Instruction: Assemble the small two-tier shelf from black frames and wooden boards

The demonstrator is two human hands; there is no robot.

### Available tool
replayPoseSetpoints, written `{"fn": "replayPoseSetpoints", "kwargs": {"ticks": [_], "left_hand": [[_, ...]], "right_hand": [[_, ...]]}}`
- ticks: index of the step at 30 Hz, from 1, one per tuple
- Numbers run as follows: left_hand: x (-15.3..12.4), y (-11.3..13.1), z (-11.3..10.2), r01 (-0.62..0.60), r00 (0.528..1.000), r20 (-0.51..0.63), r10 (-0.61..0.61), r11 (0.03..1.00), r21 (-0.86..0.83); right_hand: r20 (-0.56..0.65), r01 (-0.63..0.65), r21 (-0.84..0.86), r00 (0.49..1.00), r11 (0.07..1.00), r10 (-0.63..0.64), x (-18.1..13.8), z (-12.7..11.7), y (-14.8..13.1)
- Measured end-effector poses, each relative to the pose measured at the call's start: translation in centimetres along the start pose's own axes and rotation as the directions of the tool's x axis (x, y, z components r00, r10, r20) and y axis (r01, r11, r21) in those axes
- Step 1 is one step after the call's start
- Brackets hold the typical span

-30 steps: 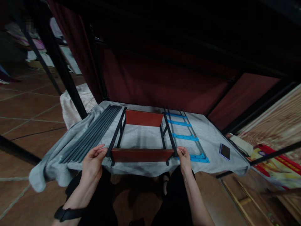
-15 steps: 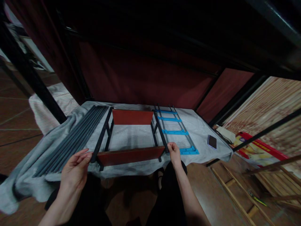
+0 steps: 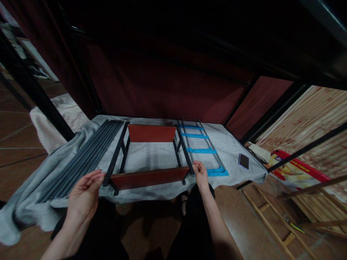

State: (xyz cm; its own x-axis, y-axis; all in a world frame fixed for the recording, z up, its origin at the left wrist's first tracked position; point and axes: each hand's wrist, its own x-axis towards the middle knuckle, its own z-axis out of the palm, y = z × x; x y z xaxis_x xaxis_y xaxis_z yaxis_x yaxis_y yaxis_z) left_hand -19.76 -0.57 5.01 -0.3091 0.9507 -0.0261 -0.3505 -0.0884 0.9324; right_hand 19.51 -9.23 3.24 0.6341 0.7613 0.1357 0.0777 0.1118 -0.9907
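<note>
A rectangular black frame (image 3: 116,154) with two reddish-brown boards lies on a grey cloth (image 3: 230,148). The far board (image 3: 151,133) and the near board (image 3: 150,178) join its two sides. At the near left corner, my left hand (image 3: 84,189) pinches the bar's end between thumb and fingers. My right hand (image 3: 200,176) is closed on the near right corner, its fingertips partly hidden. Left of the frame lie several dark grey tubes (image 3: 84,162) side by side. To the right are several blue brackets (image 3: 202,150) with thin grey rods through them.
A phone (image 3: 243,161) rests toward the cloth's right end. Dark posts and a dark red panel (image 3: 162,86) stand behind the covered surface. On the floor at right are a wooden ladder-like frame (image 3: 267,220), a yellow-handled tool (image 3: 296,227) and a red-and-yellow box (image 3: 300,169).
The view has shifted slightly. Both hands stay at the near corners of the black frame, which keeps its place on the cloth.
</note>
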Motion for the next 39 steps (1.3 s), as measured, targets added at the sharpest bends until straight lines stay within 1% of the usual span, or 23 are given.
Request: {"fn": "replayPoseSetpoints", "kwargs": {"ticks": [2, 4, 9, 11, 14, 16, 18, 20, 25, 29, 32, 34, 35, 37, 39], "left_hand": [[0.1, -0.1, -0.1, 0.023, 1.0, -0.012, -0.023, 1.0, -0.003], [0.3, -0.2, -0.1, 0.027, 0.999, -0.023, -0.027, 1.0, -0.003], [0.5, -0.2, 0.1, -0.075, 0.997, 0.01, 0.075, 0.996, 0.054], [0.3, -0.1, 0.1, -0.091, 0.996, 0.022, 0.089, 0.993, 0.079], [0.1, -0.1, -0.1, -0.05, 0.999, 0.02, 0.049, 0.996, 0.067], [0.2, -0.1, -0.1, -0.013, 1.0, 0.005, 0.013, 0.999, 0.04], [0.4, -0.2, -0.2, 0.004, 1.0, -0.008, -0.003, 1.0, 0.029], [0.6, -0.3, -0.2, -0.012, 1.0, -0.004, 0.013, 0.999, 0.042], [0.7, -0.4, -0.4, -0.09, 0.996, 0.028, 0.088, 0.995, 0.053], [0.7, -0.6, -0.3, -0.085, 0.996, 0.029, 0.084, 0.996, 0.037], [0.7, -0.6, -0.4, -0.034, 0.999, -0.01, 0.035, 0.996, 0.083], [0.8, -0.4, -0.6, 0.037, 0.999, -0.018, -0.035, 0.99, 0.134], [0.8, -0.4, -0.7, 0.067, 0.998, -0.015, -0.066, 0.986, 0.154], [1.0, -0.3, -1.0, 0.1, 0.995, -0.007, -0.1, 0.981, 0.164], [1.2, -0.2, -1.2, 0.084, 0.996, -0.001, -0.085, 0.985, 0.152]], "right_hand": [[0.01, -0.048, 0.073, 0.999, 0.996, 0.047, -0.1, -0.1, 0.1], [0.027, -0.084, 0.112, 0.996, 0.99, 0.081, -0.2, -0.2, 0.1], [-0.015, -0.049, 0.058, 0.999, 0.997, 0.05, 0.2, 0.0, -0.1], [-0.013, -0.046, 0.043, 0.999, 0.998, 0.047, 0.2, 0.0, 0.0], [0.0, -0.076, 0.084, 0.997, 0.994, 0.076, 0.0, -0.1, 0.2], [0.022, -0.104, 0.136, 0.995, 0.985, 0.102, -0.2, -0.3, 0.2], [0.049, -0.115, 0.151, 0.993, 0.982, 0.109, -0.1, -0.5, 0.3], [0.056, -0.1, 0.113, 0.994, 0.989, 0.094, 0.1, -0.5, 0.3], [0.007, -0.054, 0.026, 0.999, 0.998, 0.054, 0.5, -0.3, 0.4], [0.046, -0.067, 0.006, 0.997, 0.998, 0.066, 0.3, -0.5, 0.5], [0.086, -0.065, -0.068, 0.994, 0.996, 0.071, 0.2, -0.9, 0.6], [0.133, -0.038, -0.14, 0.99, 0.989, 0.057, 0.2, -1.2, 0.6], [0.164, -0.004, -0.192, 0.986, 0.981, 0.036, 0.2, -1.3, 0.5], [0.229, 0.117, -0.327, 0.972, 0.938, -0.041, 0.4, -1.7, 0.3], [0.309, 0.255, -0.44, 0.943, 0.861, -0.121, 0.5, -2.1, -0.2]]}}
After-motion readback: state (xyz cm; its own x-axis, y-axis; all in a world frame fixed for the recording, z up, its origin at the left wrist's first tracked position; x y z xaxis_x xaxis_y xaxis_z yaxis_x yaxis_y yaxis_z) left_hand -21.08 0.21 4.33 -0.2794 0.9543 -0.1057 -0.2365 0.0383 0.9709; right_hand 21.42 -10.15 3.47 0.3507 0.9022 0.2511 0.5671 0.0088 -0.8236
